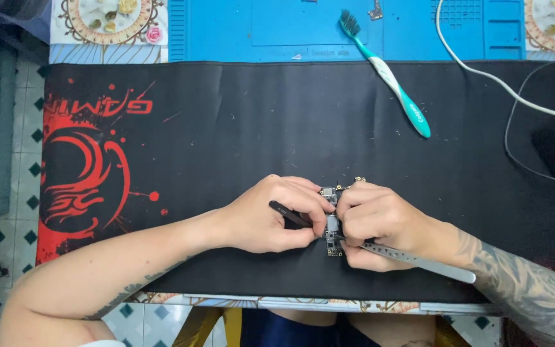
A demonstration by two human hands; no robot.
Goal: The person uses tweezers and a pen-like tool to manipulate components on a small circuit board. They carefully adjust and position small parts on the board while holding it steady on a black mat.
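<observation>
A small circuit board [333, 226] lies on the black mat [277, 122], pinched between both hands near the mat's front edge. My left hand [271, 215] grips the board's left side and holds a black tool [288, 214] across its fingers. My right hand [380, 225] grips the board's right side and holds silver tweezers [419, 260], whose tips point at the board. Most of the board is hidden by my fingers.
A teal and white toothbrush [387, 74] lies at the back of the mat, partly on a blue work mat [290, 29]. White and black cables [509, 96] run along the right. The black mat carries a red pattern [91, 173] at its left end.
</observation>
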